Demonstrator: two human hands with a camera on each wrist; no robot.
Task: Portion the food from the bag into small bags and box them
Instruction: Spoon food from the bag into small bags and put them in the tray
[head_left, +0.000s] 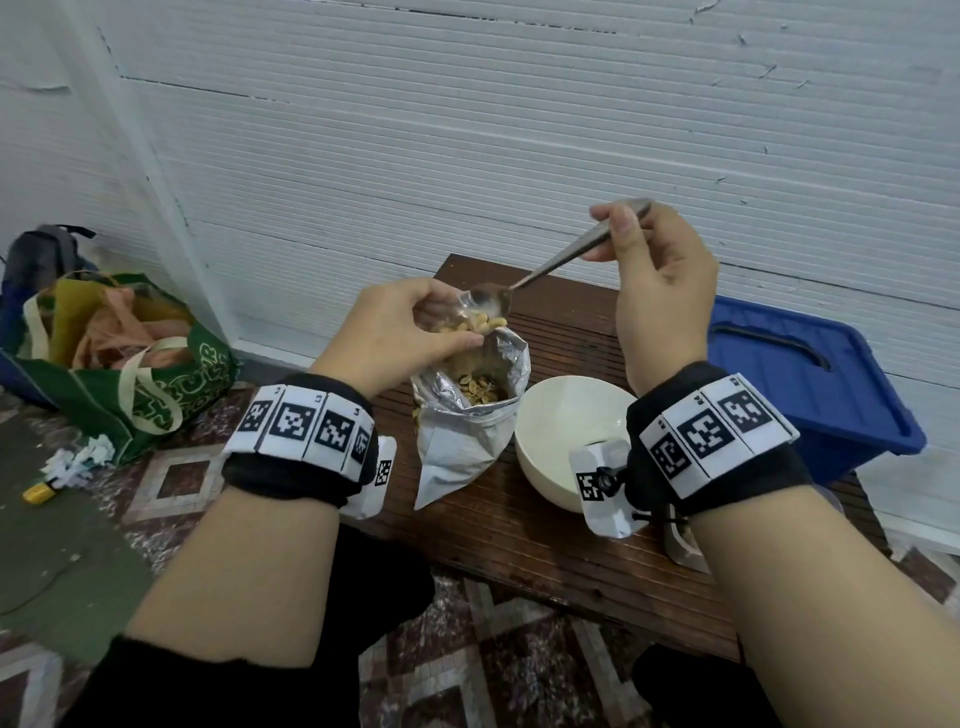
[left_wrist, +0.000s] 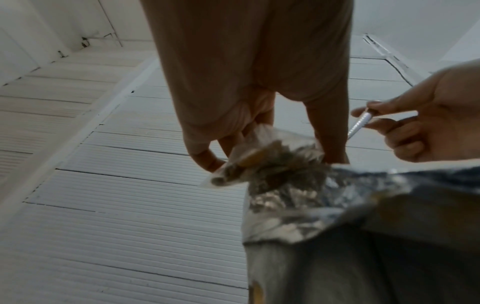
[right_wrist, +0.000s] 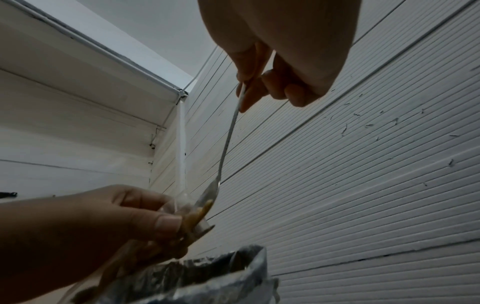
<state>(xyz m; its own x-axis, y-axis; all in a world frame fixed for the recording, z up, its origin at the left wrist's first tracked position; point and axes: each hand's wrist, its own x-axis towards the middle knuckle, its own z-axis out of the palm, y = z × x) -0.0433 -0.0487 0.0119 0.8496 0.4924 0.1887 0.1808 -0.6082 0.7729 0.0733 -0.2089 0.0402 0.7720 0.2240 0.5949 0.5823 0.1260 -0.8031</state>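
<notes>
— Wooden table, white wall: contents?
— Foil bag of peanuts, upright beside bowl. Left hand pinches small clear bag above it; right hand grips spoon, tipped in.

Your head camera looks forward and down from above, taking in both your hands, the tabletop and the white wall behind. Your left wrist camera sits close under the left hand, facing up along it toward the wall. Your right wrist camera does likewise, low and close. All three views share the foil bag mouth and the spoon.
</notes>
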